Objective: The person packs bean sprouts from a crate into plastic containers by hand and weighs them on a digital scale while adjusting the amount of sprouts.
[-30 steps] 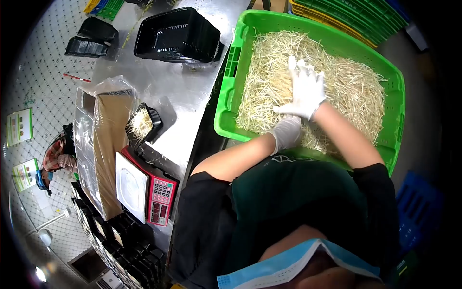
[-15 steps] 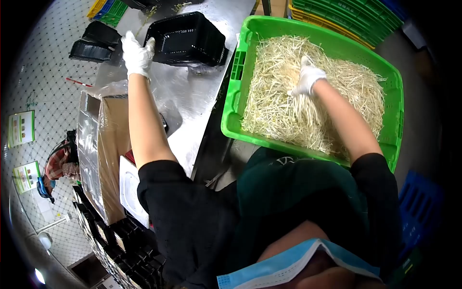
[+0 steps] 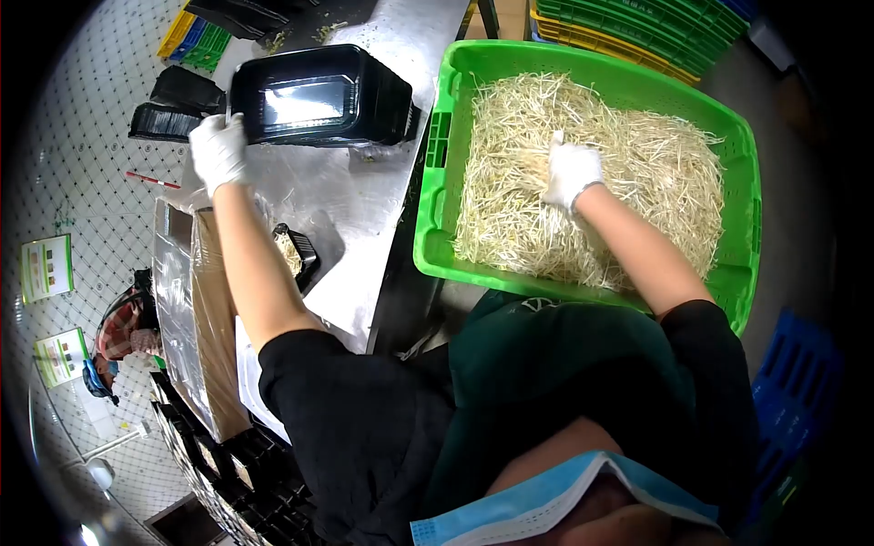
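Note:
My left hand [image 3: 218, 153], in a white glove, pinches the near left rim of a black plastic tray [image 3: 350, 114]. This tray sits at the top of a stack on the metal table, with light glaring off its inner base. My right hand [image 3: 574, 170], also gloved, is down in the bean sprouts [image 3: 637, 173]. Its thumb points up and its fingers curl into the sprouts, with the fingertips partly hidden among them. The sprouts fill a large green crate [image 3: 432, 218] on my right.
The metal table [image 3: 364, 196] carries a small black tray of sprouts [image 3: 296, 253], partly behind my left forearm. A plastic-wrapped cardboard box [image 3: 205, 318] stands at left, above several stacked black trays [image 3: 264, 473]. Green and yellow crates [image 3: 628, 36] are stacked behind; a blue crate [image 3: 797, 382] is at right.
My left hand has come down and closed on the tray's rim; the top tray has shifted left and tilted. My right hand has moved slightly within the sprouts. The view has shifted a little.

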Available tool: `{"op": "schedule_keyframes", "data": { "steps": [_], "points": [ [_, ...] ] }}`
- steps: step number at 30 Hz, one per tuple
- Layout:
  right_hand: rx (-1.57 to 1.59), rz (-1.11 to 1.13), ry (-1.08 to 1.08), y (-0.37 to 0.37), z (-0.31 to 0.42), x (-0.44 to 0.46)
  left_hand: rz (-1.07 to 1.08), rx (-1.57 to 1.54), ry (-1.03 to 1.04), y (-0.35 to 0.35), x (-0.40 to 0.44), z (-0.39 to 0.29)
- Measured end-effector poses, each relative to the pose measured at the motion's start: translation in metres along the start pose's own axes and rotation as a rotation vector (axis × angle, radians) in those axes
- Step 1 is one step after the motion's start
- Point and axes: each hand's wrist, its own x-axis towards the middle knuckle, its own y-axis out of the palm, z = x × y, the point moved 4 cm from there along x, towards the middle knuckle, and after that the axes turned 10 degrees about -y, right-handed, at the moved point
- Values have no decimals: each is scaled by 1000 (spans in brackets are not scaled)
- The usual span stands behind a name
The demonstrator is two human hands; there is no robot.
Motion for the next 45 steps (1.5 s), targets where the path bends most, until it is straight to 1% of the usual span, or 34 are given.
{"op": "schedule_keyframes", "data": {
  "steps": [1,2,4,5,7,8,10,11,13,14,15,18,20,21,22,23,24,25,26,27,28,30,32,33,34,35,36,37,38,40,41,42,44,45],
  "points": [
    [245,79,6,-9,-7,-11,-32,-402,31,-14,-8,8],
    [241,85,2,2,-20,-6,-64,-803,56,-29,-20,22],
    [634,-170,-189,22,-58,0,175,-1485,22,-51,-47,50],
    [759,-246,-261,26,-73,-3,147,-1540,-51,-65,-75,54],
    [1556,-319,-409,19,-93,-25,151,-1654,-173,-80,-145,43],
    [1623,-361,-350,30,-116,-19,189,-1712,-223,-82,-170,38],
    [1654,-357,-361,22,-129,-34,81,-1632,-168,-58,-203,55],
    [1651,-350,-362,19,-126,-37,143,-1732,-319,-43,-222,48],
    [1578,-367,-530,3,-102,-44,341,-1879,-569,-12,-255,34],
    [986,-451,-384,-2,-94,-42,325,-1723,-500,14,-264,40],
    [984,-456,-390,-1,-80,-40,301,-1567,-438,40,-274,44],
    [79,-415,-66,15,-43,-25,142,-1253,-221,67,-292,22],
    [95,-368,-52,6,-44,-30,278,-1493,-366,56,-302,0],
    [185,-248,-72,2,-47,-35,390,-1699,-505,43,-309,-15],
    [272,-129,-91,1,-49,-36,602,-2070,-809,20,-318,-44],
    [416,-187,-195,11,-62,-27,594,-2045,-790,5,-325,-52],
    [403,-190,-206,31,-82,-15,610,-2054,-771,9,-330,-49],
    [854,-311,-373,44,-100,-2,626,-2063,-751,13,-336,-46],
    [1306,-415,-539,35,-105,-6,676,-2104,-850,22,-343,-42],
    [1268,-395,-505,29,-119,-11,798,-2111,-767,26,-346,-39],
    [1248,-388,-523,11,-122,-26,772,-2132,-768,34,-347,-34],
    [696,-677,-681,-38,-111,-60,618,-1834,-575,42,-339,-24],
    [620,-601,-985,-71,-80,-73,584,-1733,-471,14,-320,-62],
    [211,-622,-964,-95,-52,-94,428,-1564,-259,11,-308,-73],
    [-120,-784,-1034,-102,-30,-109,110,-1074,5,4,-304,-79],
    [-271,-815,-1057,-106,-11,-111,-38,-740,180,-12,-306,-96],
    [-426,-846,-1075,-111,10,-113,-74,-666,334,-25,-309,-109],
    [-504,-920,-1089,-113,34,-116,-17,-629,314,-16,-314,-107],
    [-576,-964,-1079,-116,59,-118,252,-692,222,-25,-317,-104],
    [-596,-1061,-1021,-114,112,-125,449,-983,99,5,-318,-74],
    [-573,-1152,-1002,-116,145,-132,412,-1113,-3,3,-319,-55],
    [-479,-1075,-956,-115,179,-135,321,-1213,-61,-1,-320,-31],
    [-406,-1127,-1064,-110,251,-153,116,-1403,-151,-23,-325,16],
    [-211,-1244,-1280,-110,288,-158,-52,-1334,-233,-29,-328,49]
  ]
}}
